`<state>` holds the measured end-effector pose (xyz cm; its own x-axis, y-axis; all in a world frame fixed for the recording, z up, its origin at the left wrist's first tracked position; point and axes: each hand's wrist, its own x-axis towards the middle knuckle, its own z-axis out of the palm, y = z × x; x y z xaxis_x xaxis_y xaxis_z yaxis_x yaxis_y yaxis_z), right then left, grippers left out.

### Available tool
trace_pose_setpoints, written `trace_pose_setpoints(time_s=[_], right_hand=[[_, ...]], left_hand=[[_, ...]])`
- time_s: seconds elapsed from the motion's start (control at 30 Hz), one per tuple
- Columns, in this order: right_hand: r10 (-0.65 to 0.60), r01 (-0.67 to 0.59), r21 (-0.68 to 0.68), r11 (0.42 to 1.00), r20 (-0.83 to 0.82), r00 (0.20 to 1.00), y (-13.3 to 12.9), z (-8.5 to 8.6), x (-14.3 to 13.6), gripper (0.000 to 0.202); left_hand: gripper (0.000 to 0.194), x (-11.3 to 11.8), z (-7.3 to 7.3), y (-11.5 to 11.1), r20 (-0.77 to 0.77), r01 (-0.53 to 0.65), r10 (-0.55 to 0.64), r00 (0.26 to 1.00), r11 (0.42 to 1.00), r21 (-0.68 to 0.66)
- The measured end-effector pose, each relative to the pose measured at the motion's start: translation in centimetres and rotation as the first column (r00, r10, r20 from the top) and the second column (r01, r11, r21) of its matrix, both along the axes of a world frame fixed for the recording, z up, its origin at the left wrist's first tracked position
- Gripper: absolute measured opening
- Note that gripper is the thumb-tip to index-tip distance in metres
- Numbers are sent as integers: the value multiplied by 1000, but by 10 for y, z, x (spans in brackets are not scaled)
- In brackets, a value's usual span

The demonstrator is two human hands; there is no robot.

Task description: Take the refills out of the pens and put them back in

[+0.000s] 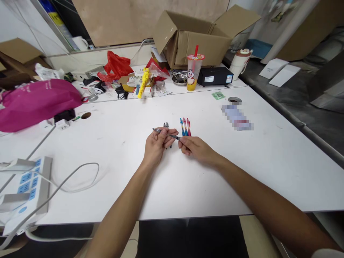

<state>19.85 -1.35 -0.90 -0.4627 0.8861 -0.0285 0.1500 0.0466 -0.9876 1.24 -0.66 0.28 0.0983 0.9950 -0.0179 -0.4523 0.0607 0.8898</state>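
A slim dark pen [173, 136] lies slantwise across my two hands above the white table [215, 179]. My left hand [158, 144], palm turned up, holds it under the thumb, and the pen's thin end sticks out to the left. The fingers of my right hand [195, 148] pinch its other end. Partly hidden behind my left hand, a few dark-grey pens [166, 125] lie on the table. Just beyond my right hand is a row of blue pens [184, 127] and pink pens [188, 126], their lower ends covered by the hand.
A power strip [40, 186] with cables occupies the left front. Along the back are a magenta bag [43, 102], a red plastic bag [116, 68], a drink cup [192, 73], a black box [215, 76] and an open carton [199, 46]. Tape [234, 100] lies at right.
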Motion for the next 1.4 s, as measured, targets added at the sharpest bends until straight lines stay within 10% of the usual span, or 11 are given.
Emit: trace_pose_setpoints(time_s=[0.13,0.4,1.07,1.4], right_hand=[[-127,53,283,958,250,960,-4,4,4,27],[-229,226,228,947,-16,973,1,-5,0,23],[-307,300,202,932,1,952,4,-9,-2,29],[-366,355,422,834,-58,929,3,-2,1,10]], left_hand=[[33,4,-1,-1,-20,-65,64,998,997,-52],[34,4,-5,0,-83,-73,63,995,990,-123],[32,4,-4,-2,-153,-134,110,982,979,-155],[34,2,-6,4,-60,-153,144,988,966,-207]])
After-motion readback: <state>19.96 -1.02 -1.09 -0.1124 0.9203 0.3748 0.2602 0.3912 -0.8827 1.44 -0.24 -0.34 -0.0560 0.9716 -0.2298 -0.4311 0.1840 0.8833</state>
